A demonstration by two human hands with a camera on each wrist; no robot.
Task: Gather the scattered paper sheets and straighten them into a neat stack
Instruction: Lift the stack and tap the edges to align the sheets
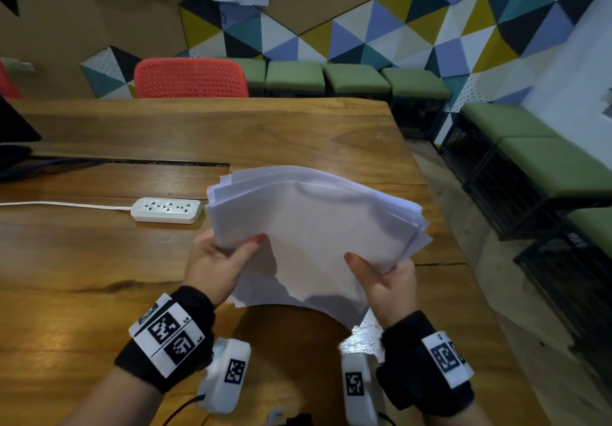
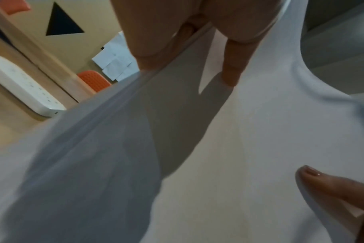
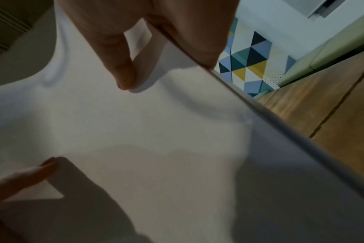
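Observation:
A loose sheaf of white paper sheets [image 1: 314,223] is held up above the wooden table [image 1: 99,260], bowed upward in the middle, its edges fanned unevenly at the far left and right. My left hand [image 1: 225,256] grips its left side, thumb on top and fingers underneath. On the right side my right hand [image 1: 384,276] holds it the same way. In the left wrist view the paper sheets [image 2: 218,148] fill the frame, with the thumb lying on them. The right wrist view shows the paper sheets [image 3: 156,131] pinched between thumb and fingers.
A white power strip [image 1: 166,210] with its cord lies on the table just left of the papers. A red chair [image 1: 191,78] stands at the far side. Green-cushioned benches [image 1: 543,160] line the wall to the right. The table's right edge runs close to my right hand.

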